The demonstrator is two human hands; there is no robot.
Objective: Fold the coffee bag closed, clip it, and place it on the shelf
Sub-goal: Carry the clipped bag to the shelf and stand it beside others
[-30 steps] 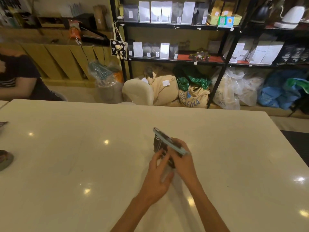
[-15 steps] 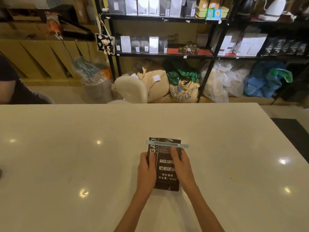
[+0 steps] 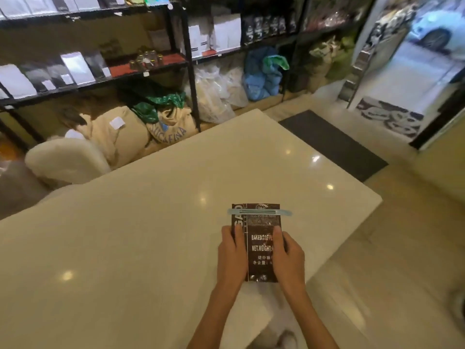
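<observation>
A dark brown coffee bag (image 3: 260, 248) with white lettering is held upright above the near right part of the white table (image 3: 125, 235). A pale blue clip (image 3: 259, 212) is clamped across its folded top. My left hand (image 3: 232, 255) grips the bag's left side and my right hand (image 3: 289, 258) grips its right side. The black metal shelf (image 3: 187, 71) with rows of bags stands beyond the table's far edge.
Burlap and plastic sacks (image 3: 214, 96) lie on the floor under the shelf. A cream chair (image 3: 65, 159) stands at the table's far left edge. A dark mat (image 3: 334, 142) and an open doorway (image 3: 415, 71) are at the right.
A second ago the bag lay tilted as my hands worked the clip at its top. Both hands now hold it upright by its sides, and the view has swung right toward the table's corner.
</observation>
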